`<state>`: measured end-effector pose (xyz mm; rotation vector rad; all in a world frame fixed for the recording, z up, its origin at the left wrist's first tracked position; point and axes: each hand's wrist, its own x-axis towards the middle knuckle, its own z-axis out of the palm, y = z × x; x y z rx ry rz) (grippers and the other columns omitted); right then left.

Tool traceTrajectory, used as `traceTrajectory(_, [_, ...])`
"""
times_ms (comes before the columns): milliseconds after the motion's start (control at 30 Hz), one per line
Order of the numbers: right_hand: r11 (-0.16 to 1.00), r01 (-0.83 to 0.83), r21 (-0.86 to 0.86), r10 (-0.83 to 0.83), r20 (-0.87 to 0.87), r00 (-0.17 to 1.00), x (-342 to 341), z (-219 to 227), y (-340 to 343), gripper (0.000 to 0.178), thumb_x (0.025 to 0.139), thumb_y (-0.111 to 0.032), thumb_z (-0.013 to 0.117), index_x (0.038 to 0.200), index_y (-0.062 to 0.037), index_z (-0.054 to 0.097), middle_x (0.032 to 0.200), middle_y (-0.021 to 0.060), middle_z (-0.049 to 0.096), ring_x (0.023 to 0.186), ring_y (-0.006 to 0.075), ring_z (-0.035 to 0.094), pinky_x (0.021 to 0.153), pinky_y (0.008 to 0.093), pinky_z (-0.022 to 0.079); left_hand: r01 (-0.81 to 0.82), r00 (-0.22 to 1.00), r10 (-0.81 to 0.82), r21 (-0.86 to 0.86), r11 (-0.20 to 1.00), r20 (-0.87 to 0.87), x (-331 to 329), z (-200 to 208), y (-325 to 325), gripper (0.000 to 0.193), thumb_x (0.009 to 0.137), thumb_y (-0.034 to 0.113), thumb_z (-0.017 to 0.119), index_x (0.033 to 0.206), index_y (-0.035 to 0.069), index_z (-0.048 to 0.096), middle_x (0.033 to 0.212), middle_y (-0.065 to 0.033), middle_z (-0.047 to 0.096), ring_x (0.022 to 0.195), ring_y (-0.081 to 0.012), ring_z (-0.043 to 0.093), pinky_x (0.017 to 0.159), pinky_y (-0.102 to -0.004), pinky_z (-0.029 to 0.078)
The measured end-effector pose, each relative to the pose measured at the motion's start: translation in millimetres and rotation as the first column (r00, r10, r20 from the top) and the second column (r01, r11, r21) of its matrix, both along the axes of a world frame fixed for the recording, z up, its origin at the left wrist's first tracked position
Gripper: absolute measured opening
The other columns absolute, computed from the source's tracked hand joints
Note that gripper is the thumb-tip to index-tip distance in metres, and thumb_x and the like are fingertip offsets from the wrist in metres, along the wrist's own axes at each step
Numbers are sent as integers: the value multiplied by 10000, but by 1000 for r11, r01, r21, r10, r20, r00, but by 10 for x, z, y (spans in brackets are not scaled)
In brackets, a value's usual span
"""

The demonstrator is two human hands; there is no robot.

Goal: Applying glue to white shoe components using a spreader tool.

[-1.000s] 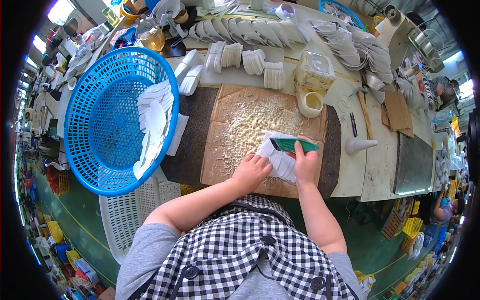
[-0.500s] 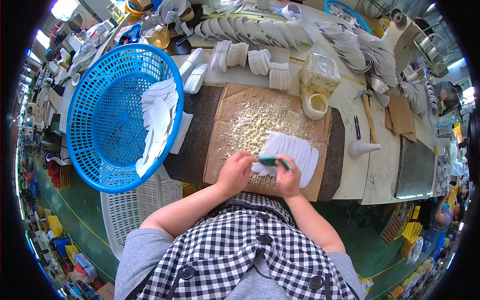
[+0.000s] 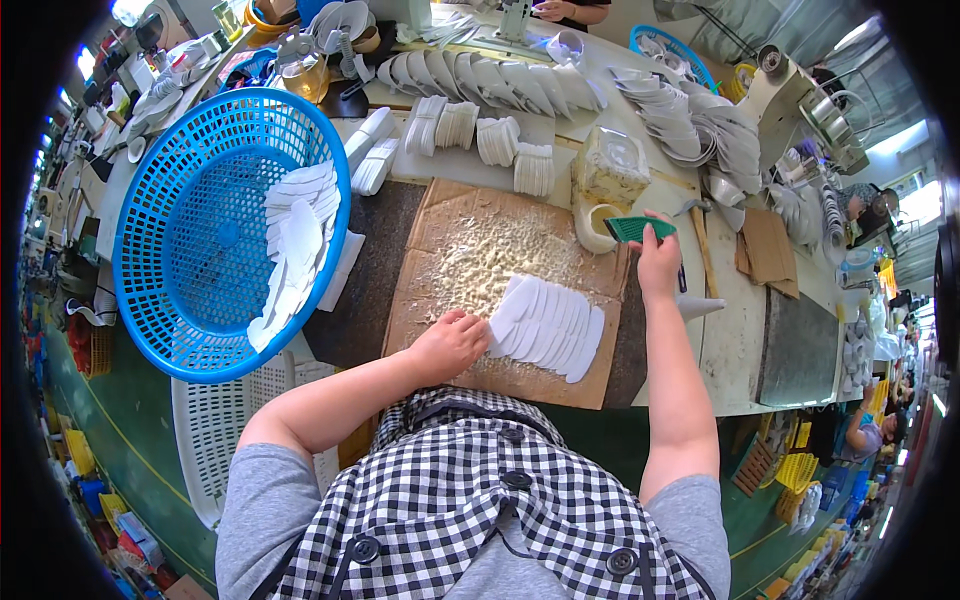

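Note:
Over the mouth of a glue-crusted pale pot, my right hand grips a green toothed spreader. Its blade points left, just above the rim. My left hand rests on the cardboard, fingers curled together against the left edge of the fanned white fabric pieces. Whatever its fingertips hold is hidden. The pieces overlap in a row on the cardboard. Dried cream-coloured glue lies lumpy on the sheet behind them.
A blue plastic basket with white pieces stands at left. Bundled white strips and nested white curved parts lie behind. To the right are a hammer, a white cone and a dark plate. Another person's hand shows at the back.
My right hand has carried the green spreader from the white pieces up and right to the pot. My left hand stays by the pieces' left edge. The whole view has shifted slightly.

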<state>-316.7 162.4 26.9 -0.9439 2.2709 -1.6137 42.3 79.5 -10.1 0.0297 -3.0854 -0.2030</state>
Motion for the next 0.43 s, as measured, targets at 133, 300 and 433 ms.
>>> traceTrajectory(133, [985, 17, 173, 19, -203, 979, -148, 23, -326, 291, 901, -94, 593, 1190, -60, 571, 1000, 163, 631, 834, 254, 657, 683, 346, 535, 59, 998, -57, -133, 989, 14, 6, 10, 8, 303, 853, 195, 575, 1110, 41, 622, 1181, -97, 596, 1145, -241, 542, 1035, -455, 356])
traceTrajectory(300, [924, 205, 324, -55, -417, 907, -391, -115, -419, 493, 849, -197, 687, 1274, -50, 484, 919, 159, 633, 877, 279, 643, 820, 430, 484, 22, 992, -30, -65, 998, -126, -49, -58, -25, 266, 831, 189, 606, 1061, 61, 638, 1072, -69, 639, 1060, -224, 581, 1037, -455, 370])
traceTrajectory(433, [941, 168, 293, -136, -124, 983, -330, -40, -327, 774, 779, -327, 774, 1382, -40, 382, 1020, 121, 615, 827, 281, 626, 819, 400, 485, -251, 887, 381, 420, 872, -261, -87, 56, -44, 201, 773, 151, 689, 972, 136, 665, 978, -32, 664, 976, -229, 610, 1005, -416, 421])
